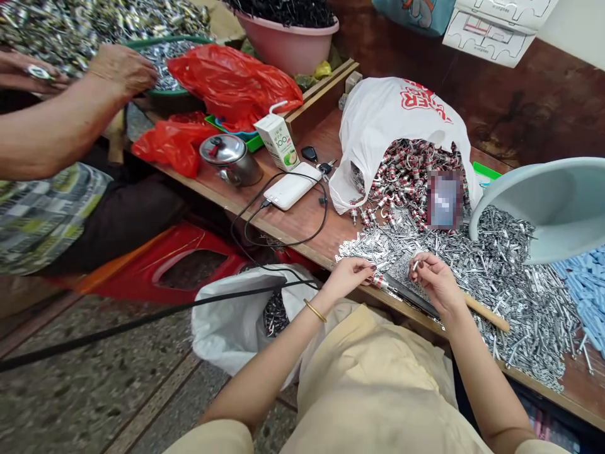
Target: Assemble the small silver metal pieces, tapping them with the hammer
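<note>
My left hand is closed in a pinch at the table's front edge. A small silver fitting with red bands extends from its fingertips. To the right, my right hand pinches a small pale metal piece between thumb and fingers; its exact shape is too small to tell. Between the hands a dark flat bar lies along the edge. A wooden handle shows just right of my right wrist. Loose silver metal parts are heaped behind and beside both hands.
A white plastic bag spills red-and-silver fittings. A tilted grey-blue basin stands right, near blue pieces. Left are a power bank, steel cup and drink carton. A co-worker's arm reaches in. An open white sack sits below.
</note>
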A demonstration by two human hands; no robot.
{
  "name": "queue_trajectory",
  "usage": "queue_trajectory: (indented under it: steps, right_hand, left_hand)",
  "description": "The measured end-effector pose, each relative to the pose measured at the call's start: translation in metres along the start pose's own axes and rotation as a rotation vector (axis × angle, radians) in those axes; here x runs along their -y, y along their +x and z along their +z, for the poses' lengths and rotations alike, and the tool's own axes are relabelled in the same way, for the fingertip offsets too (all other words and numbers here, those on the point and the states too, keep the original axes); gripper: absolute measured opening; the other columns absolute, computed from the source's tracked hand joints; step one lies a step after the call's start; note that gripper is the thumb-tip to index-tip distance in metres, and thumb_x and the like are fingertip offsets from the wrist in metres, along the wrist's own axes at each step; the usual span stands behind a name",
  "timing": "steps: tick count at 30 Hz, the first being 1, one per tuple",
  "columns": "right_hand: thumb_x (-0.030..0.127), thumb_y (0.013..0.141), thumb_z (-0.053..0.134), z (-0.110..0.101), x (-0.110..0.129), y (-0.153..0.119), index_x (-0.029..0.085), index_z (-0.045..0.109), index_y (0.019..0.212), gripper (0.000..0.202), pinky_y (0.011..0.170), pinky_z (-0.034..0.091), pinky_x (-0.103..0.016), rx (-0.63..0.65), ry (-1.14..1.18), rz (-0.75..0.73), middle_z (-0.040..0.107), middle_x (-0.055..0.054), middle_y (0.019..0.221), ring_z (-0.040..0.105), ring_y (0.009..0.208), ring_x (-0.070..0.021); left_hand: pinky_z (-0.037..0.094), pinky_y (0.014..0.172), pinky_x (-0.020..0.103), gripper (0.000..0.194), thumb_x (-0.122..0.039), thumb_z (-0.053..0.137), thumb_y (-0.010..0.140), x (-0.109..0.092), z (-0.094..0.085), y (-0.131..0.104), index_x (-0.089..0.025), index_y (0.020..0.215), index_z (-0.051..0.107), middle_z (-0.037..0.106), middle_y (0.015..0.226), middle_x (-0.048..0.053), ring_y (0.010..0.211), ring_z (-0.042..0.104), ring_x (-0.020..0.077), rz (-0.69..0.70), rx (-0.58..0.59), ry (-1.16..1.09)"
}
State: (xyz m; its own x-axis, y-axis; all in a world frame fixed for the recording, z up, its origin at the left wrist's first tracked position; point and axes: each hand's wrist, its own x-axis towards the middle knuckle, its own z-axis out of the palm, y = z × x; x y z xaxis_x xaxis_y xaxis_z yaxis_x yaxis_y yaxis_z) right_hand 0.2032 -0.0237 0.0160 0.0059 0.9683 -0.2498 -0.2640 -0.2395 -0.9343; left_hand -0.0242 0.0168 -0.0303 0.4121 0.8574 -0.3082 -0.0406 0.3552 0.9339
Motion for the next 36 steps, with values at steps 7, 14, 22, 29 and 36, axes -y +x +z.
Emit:
queue_trajectory:
  steps: [7, 14, 22, 29, 36]
  right_hand:
    - [0.043, 0.086, 0.068, 0.013, 0.007, 0.02, 0.021, 0.066, 0.084, 0.022, 0.067, 0.05, -0.031, 0.247, -0.578, -0.122, 0.068, -0.001, 0.076, 0.061, 0.069, -0.0169]
    - [0.02, 0.092, 0.055, 0.024, 0.014, 0.022, 0.022, 0.064, 0.087, 0.011, 0.077, 0.046, -0.033, 0.315, -0.98, -0.386, 0.069, -0.003, 0.087, 0.059, 0.083, -0.0194]
    - [0.023, 0.094, 0.055, 0.009, 0.012, -0.015, 0.02, 0.065, 0.105, 0.015, 0.094, 0.049, -0.046, 0.013, -1.086, -0.492, 0.064, -0.015, 0.121, 0.057, 0.112, -0.029]
    - [0.032, 0.094, 0.065, 0.025, 0.0, -0.04, 0.025, 0.071, 0.101, 0.012, 0.077, 0.056, -0.034, -0.017, -0.696, -0.427, 0.074, -0.005, 0.098, 0.069, 0.087, -0.0208]
    - [0.027, 0.094, 0.066, 0.018, 0.011, -0.056, 0.029, 0.075, 0.113, 0.021, 0.085, 0.058, -0.037, 0.054, -0.715, -0.509, 0.073, -0.007, 0.108, 0.069, 0.102, -0.0222]
  left_hand:
    - [0.056, 0.057, 0.025, 0.014, -0.028, 0.076, 0.067, -0.005, 0.0, 0.012, -0.014, 0.064, 0.073, 0.07, 0.06, 0.001, 0.053, 0.064, 0.0141, -0.048, 0.081, 0.072]
    - [0.054, 0.058, 0.025, 0.016, -0.029, 0.074, 0.071, -0.01, -0.002, 0.011, -0.014, 0.064, 0.07, 0.068, 0.059, 0.001, 0.054, 0.062, 0.0137, -0.02, 0.108, 0.12]
    - [0.055, 0.07, 0.027, 0.017, -0.031, 0.069, 0.087, -0.027, 0.025, -0.029, -0.018, 0.084, 0.079, 0.072, 0.085, 0.007, 0.079, 0.066, 0.0173, 0.452, -0.242, 0.212]
    - [0.053, 0.072, 0.028, 0.016, -0.025, 0.066, 0.093, -0.033, 0.054, -0.051, -0.022, 0.094, 0.082, 0.068, 0.084, 0.006, 0.08, 0.064, 0.0163, 0.615, -0.348, 0.327]
    - [0.052, 0.069, 0.027, 0.018, -0.02, 0.064, 0.094, -0.034, 0.049, -0.059, -0.023, 0.096, 0.081, 0.068, 0.083, 0.006, 0.079, 0.063, 0.015, 0.717, -0.255, 0.385]
